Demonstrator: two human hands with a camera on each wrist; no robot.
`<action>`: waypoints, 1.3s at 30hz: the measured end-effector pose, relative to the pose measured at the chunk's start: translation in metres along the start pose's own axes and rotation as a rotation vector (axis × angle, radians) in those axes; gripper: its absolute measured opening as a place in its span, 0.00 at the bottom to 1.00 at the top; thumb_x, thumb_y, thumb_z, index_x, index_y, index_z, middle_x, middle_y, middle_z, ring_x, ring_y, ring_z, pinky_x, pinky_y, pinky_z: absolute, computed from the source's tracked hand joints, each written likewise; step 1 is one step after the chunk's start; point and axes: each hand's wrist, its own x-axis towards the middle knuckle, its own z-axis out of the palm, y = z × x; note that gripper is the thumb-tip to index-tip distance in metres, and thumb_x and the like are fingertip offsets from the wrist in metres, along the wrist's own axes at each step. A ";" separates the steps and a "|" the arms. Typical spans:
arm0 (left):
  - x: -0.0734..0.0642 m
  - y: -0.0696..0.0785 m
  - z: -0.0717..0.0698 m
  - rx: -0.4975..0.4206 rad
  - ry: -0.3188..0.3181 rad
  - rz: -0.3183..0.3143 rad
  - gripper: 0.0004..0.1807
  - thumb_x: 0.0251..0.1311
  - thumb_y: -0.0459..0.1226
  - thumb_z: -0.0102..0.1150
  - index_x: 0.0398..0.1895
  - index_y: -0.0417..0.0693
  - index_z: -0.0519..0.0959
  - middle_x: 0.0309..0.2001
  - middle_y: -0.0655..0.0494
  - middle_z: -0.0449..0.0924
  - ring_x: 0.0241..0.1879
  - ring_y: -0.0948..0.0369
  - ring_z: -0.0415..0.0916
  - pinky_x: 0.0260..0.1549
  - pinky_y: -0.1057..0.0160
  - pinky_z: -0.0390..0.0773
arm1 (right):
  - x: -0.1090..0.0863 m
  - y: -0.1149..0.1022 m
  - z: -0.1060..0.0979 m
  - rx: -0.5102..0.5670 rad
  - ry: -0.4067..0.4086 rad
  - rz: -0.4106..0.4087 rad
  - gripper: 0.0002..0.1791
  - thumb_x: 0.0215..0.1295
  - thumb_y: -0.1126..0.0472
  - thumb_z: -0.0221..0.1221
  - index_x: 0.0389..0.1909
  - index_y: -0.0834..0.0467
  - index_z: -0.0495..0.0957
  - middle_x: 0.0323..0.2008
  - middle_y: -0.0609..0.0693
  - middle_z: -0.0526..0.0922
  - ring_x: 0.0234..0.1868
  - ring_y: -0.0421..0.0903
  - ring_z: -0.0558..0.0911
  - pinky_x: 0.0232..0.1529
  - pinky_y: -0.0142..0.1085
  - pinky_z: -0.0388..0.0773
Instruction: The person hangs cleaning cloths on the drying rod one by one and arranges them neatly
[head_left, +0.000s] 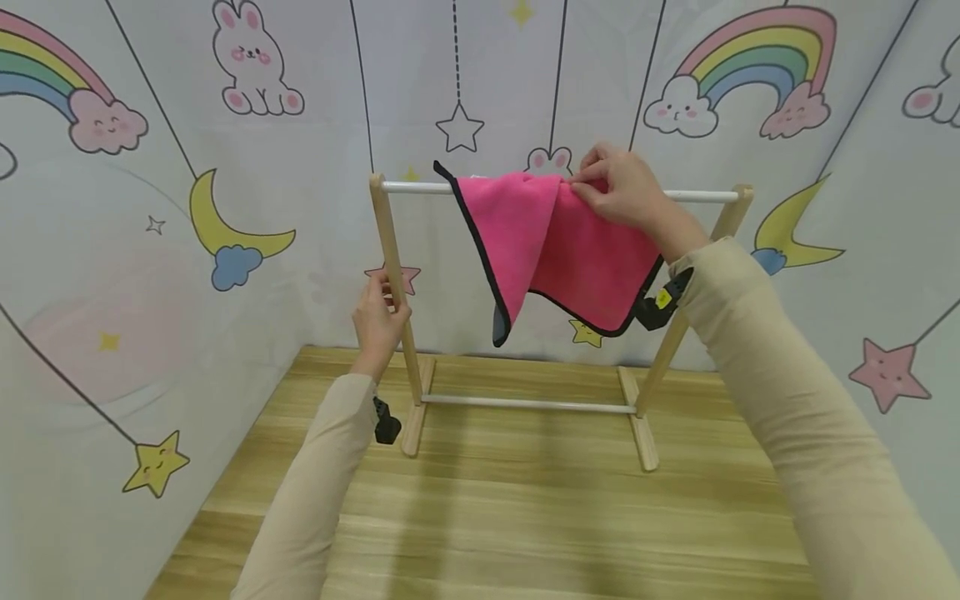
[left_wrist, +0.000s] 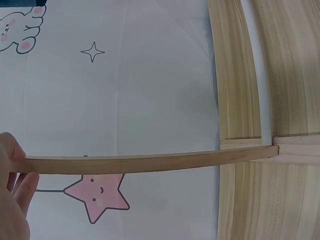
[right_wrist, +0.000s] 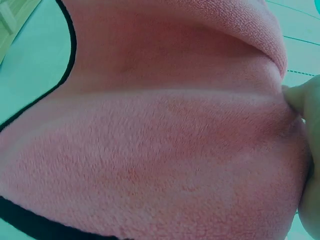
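Observation:
A pink cloth (head_left: 592, 267) with black edging hangs over the white top bar (head_left: 701, 197) of a small wooden rack. Its left part is folded over, and one dark corner pokes up above the bar. My right hand (head_left: 622, 187) pinches the cloth at the bar between thumb and fingers. In the right wrist view the fuzzy cloth (right_wrist: 150, 140) fills most of the picture, gathered at the thumb (right_wrist: 299, 97). My left hand (head_left: 380, 321) grips the rack's left upright (head_left: 395, 258); the left wrist view shows fingers around that wooden post (left_wrist: 130, 164).
The rack stands on a wood-grain surface (head_left: 480, 517), with wooden feet (head_left: 640, 429) and a white lower bar (head_left: 525, 404). Close behind it hangs a white backdrop (head_left: 322, 167) printed with rainbows, rabbits, moons and stars. Both wrists carry small black cameras (head_left: 386, 422).

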 end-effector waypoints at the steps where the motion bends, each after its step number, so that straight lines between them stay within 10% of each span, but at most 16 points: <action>1: 0.000 0.000 0.000 -0.001 0.000 0.000 0.21 0.48 0.26 0.59 0.48 0.41 0.70 0.40 0.43 0.76 0.36 0.50 0.77 0.40 0.50 0.73 | 0.000 0.000 0.000 -0.004 0.003 -0.003 0.14 0.64 0.61 0.52 0.45 0.63 0.80 0.39 0.56 0.73 0.40 0.49 0.70 0.35 0.38 0.70; 22: -0.001 0.000 0.000 0.001 0.000 -0.013 0.22 0.48 0.26 0.58 0.50 0.40 0.69 0.41 0.42 0.75 0.37 0.49 0.76 0.40 0.51 0.75 | -0.011 0.015 -0.012 0.066 0.021 0.087 0.14 0.59 0.58 0.59 0.45 0.59 0.81 0.38 0.54 0.82 0.35 0.45 0.76 0.33 0.28 0.72; 30: 0.000 -0.001 0.003 0.019 0.007 -0.014 0.21 0.49 0.26 0.58 0.49 0.40 0.69 0.40 0.43 0.76 0.36 0.49 0.77 0.39 0.51 0.75 | 0.001 0.013 -0.019 0.051 0.185 0.068 0.14 0.59 0.60 0.59 0.45 0.58 0.81 0.43 0.53 0.82 0.45 0.44 0.78 0.48 0.36 0.75; 39: -0.001 0.000 0.002 0.021 0.004 -0.013 0.22 0.49 0.26 0.59 0.50 0.40 0.69 0.41 0.43 0.75 0.37 0.50 0.76 0.38 0.52 0.76 | -0.002 0.022 -0.025 0.035 -0.022 0.142 0.19 0.60 0.51 0.58 0.49 0.57 0.79 0.51 0.53 0.77 0.51 0.49 0.72 0.41 0.36 0.70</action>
